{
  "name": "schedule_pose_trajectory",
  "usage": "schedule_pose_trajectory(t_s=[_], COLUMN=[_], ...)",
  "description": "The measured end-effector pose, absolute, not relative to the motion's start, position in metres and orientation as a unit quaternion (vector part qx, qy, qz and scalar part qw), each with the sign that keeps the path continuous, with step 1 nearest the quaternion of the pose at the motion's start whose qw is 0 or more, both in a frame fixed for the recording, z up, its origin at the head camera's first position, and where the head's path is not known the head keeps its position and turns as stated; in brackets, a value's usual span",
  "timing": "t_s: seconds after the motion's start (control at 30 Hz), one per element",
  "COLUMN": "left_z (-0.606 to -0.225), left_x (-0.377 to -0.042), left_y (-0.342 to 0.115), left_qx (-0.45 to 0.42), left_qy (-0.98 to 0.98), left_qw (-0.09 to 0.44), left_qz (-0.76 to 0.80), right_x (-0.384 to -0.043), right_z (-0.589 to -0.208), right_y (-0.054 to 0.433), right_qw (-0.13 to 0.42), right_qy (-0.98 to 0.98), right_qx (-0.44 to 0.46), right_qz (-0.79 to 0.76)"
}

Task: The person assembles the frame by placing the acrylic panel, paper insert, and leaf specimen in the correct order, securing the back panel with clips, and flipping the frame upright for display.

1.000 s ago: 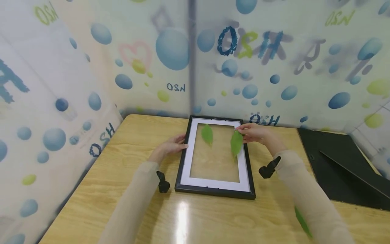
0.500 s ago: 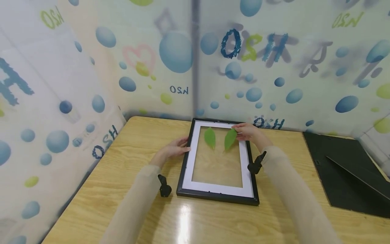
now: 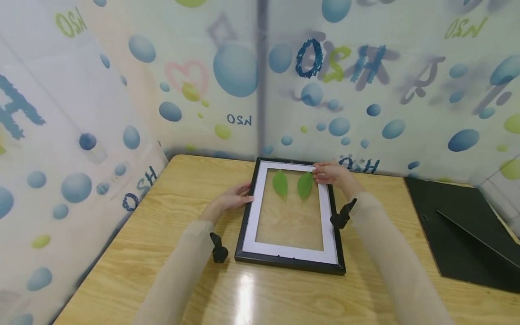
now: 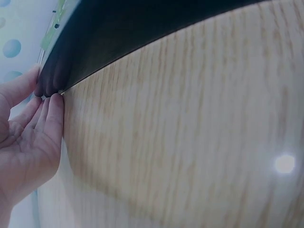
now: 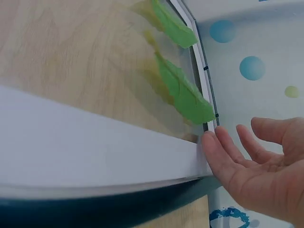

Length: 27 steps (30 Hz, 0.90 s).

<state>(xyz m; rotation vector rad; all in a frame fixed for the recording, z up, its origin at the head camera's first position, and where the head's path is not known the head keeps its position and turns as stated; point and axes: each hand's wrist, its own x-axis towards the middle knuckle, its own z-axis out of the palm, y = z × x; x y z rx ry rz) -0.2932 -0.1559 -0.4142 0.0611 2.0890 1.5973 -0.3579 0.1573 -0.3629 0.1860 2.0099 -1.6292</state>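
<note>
A black picture frame [image 3: 290, 266] with a white mat [image 3: 248, 225] and a see-through pane lies on the wooden table. On the pane, near its far end, are a left green leaf [image 3: 280, 183] and a right green leaf [image 3: 305, 185], side by side. My left hand [image 3: 233, 197] holds the frame's left side, thumb over the top edge and fingers against the outer side [image 4: 35, 128]. Beside the right leaf, my right hand [image 3: 331, 174] is over the mat's far right corner, its fingers apart from the leaf and holding nothing [image 5: 256, 161].
A black backing board [image 3: 451, 216] with a raised stand flap [image 3: 475, 237] lies on the table [image 3: 195, 176] at the right. A patterned curtain [image 3: 195, 81] with blue dots rises close behind the frame and along the left side.
My right hand brought the right leaf leftward onto the pane beside the other leaf, then let it go and drew slightly right. My left hand has stayed on the frame.
</note>
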Motion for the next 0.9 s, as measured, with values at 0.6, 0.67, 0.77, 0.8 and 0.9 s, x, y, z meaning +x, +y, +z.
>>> schedule_pose_trajectory(t_s=[0.6,0.67,0.77,0.8,0.9], left_z=[-0.413,-0.413,-0.414,-0.414,-0.413], left_x=[-0.294,-0.294,-0.293,-0.293,-0.293], left_y=[-0.155,-0.155,-0.155,-0.155,-0.155], left_qx=[0.032,0.031,0.032,0.033,0.040], left_qy=[0.774,0.777,0.773,0.772,0.769], left_qw=[0.252,0.252,0.253,0.254,0.255], left_qz=[0.580,0.576,0.581,0.582,0.584], right_x=[-0.311,-0.302,-0.287,-0.283,-0.271], right_z=[-0.340,-0.341,-0.341,-0.341,-0.340], right_y=[0.223,0.234,0.249,0.254,0.270], right_qw=[0.300,0.311,0.322,0.323,0.327], right_qy=[0.833,0.840,0.848,0.850,0.854], right_qx=[-0.038,-0.048,-0.060,-0.061,-0.059], right_qz=[-0.463,-0.443,-0.417,-0.411,-0.400])
